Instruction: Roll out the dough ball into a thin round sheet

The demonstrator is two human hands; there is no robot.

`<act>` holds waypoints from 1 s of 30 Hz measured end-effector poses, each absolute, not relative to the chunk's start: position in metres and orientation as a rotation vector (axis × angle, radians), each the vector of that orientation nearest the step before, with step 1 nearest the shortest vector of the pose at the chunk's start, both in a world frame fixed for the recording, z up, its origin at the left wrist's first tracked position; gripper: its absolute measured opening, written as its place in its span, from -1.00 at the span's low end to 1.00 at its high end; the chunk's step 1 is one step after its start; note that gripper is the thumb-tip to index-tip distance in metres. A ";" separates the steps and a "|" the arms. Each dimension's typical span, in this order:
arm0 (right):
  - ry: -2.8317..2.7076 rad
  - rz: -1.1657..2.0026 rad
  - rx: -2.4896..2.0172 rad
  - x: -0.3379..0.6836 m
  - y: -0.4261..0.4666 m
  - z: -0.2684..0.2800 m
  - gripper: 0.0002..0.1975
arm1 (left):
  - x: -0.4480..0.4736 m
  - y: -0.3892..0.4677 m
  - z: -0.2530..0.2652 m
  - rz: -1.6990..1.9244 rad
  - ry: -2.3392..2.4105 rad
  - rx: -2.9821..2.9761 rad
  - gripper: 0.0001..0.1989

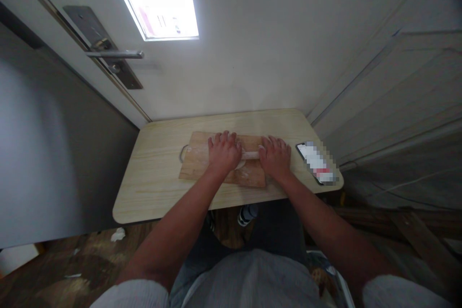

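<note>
A wooden rolling pin [250,155] lies crosswise over a wooden cutting board [195,168] dusted with white flour. My left hand [224,150] rests on its left part and my right hand [275,156] on its right end, with the fingers bent over it. Between the hands the pale middle of the pin shows. Just below the pin, beside my left hand, a small edge of pale flattened dough [239,166] is visible; the rest is hidden under the hand and pin. The board's metal handle [182,153] sticks out at its left side.
The board lies on a narrow light wood table [147,178] with rounded corners. A phone [317,163] lies at the table's right end. Behind the table stands a white door with a metal lever handle [119,54]. A crumpled white tissue [118,235] is on the floor.
</note>
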State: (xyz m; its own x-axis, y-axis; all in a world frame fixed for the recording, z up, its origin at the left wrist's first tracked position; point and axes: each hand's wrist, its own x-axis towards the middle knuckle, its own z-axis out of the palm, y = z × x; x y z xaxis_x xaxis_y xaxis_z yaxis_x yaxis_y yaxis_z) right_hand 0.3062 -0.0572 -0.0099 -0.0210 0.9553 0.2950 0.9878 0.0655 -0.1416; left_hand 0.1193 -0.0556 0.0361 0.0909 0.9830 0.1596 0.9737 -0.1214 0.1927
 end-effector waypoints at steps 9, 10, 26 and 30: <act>-2.048 -0.109 -1.966 0.305 -0.043 -0.008 -0.52 | 0.116 -0.037 0.034 0.328 2.039 2.304 -0.55; -2.049 -0.112 -1.968 0.305 -0.042 -0.008 -0.52 | 0.115 -0.035 0.033 0.327 2.037 2.304 -0.55; -2.022 -0.052 -1.993 0.302 -0.014 -0.003 -0.52 | 0.113 0.003 0.027 0.315 1.981 2.297 -0.56; -2.024 -0.047 -2.007 0.302 -0.008 -0.004 -0.51 | 0.114 0.008 0.028 0.290 1.986 2.294 -0.57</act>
